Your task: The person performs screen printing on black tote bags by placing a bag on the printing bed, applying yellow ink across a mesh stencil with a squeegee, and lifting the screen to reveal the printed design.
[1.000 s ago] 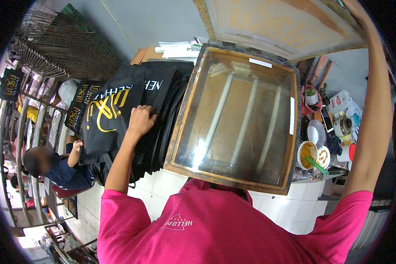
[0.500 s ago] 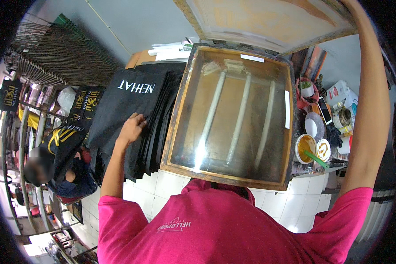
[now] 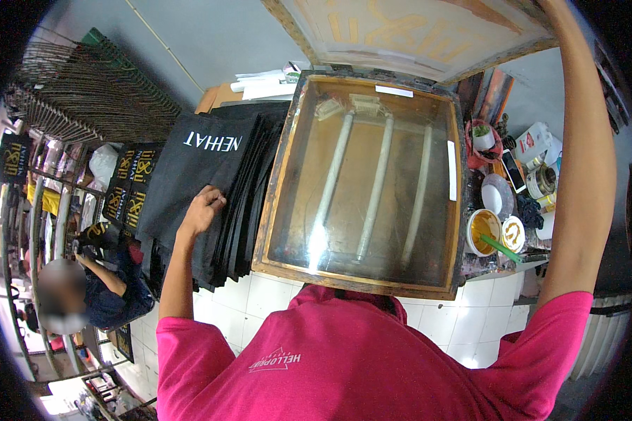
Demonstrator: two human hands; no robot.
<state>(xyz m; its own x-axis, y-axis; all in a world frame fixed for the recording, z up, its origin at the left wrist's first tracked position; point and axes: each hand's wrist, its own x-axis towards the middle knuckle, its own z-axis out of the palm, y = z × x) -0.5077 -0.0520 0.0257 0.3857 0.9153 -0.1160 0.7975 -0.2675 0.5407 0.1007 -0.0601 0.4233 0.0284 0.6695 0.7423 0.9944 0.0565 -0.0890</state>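
Observation:
My left hand (image 3: 205,209) rests on the top black fabric bag (image 3: 182,165) of a thick stack, fingers curled closed at that bag's right edge. White print shows upside down near the bag's far end. My right arm (image 3: 583,161) stretches up along the right side, and its hand lies beyond the upper picture edge. Near that arm's far end, a printing screen (image 3: 400,42) is tilted up, with a wooden frame and yellowish stained mesh. Below the screen sits a glass-topped wooden box (image 3: 372,182) with pale tubes inside.
On the right stand a tub of yellow ink (image 3: 481,223) with a green-handled tool, a white-smeared lid (image 3: 512,235) and a phone (image 3: 514,172). A wire drying rack (image 3: 98,88) fills the far left. A seated person (image 3: 116,281) is at the left beside printed black bags (image 3: 128,184).
My left hand has curled a little more at the bag's edge. The person at left has lowered a printed black bag, uncovering others behind it. The whole view has shifted slightly.

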